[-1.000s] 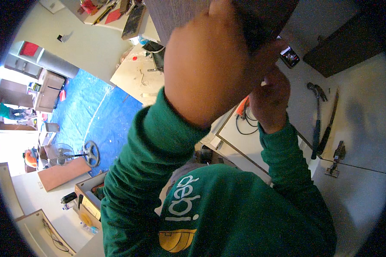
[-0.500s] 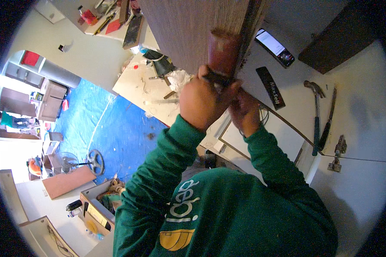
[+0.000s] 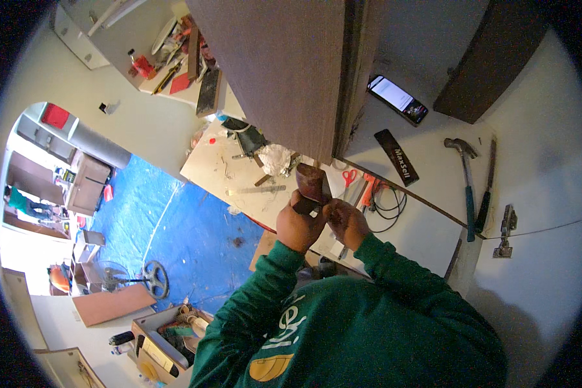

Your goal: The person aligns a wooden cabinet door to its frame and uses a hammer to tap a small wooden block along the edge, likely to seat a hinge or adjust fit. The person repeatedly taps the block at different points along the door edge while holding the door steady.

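A reddish-brown, curled piece point(image 3: 312, 181) with a worn, dull surface stands up between my hands; its exact kind is unclear. My left hand point(image 3: 299, 226) is closed round its lower part, where a dark edge and a small bright gap show. The fingers of my right hand point(image 3: 346, 223) are bent against its right side, their tips partly hidden. Just beyond is the lower end of a tall brown wood-grain panel point(image 3: 278, 71), apart from the piece. Red scissors point(image 3: 349, 176) and an orange item with a black cable point(image 3: 368, 192) lie close to my right hand.
At right lie a phone point(image 3: 399, 99), a black strip point(image 3: 396, 157), a claw hammer point(image 3: 469, 194), a long dark blade-like tool point(image 3: 489, 187) and a metal hinge point(image 3: 506, 234). A crumpled white cloth point(image 3: 275, 159) lies on the bench. Blue sheeting point(image 3: 200, 226) covers the floor; a person works far left.
Both hands have come down and toward me, bringing the reddish-brown piece away from in front of the wood-grain panel. The view has shifted, and the scissors and orange item now show.
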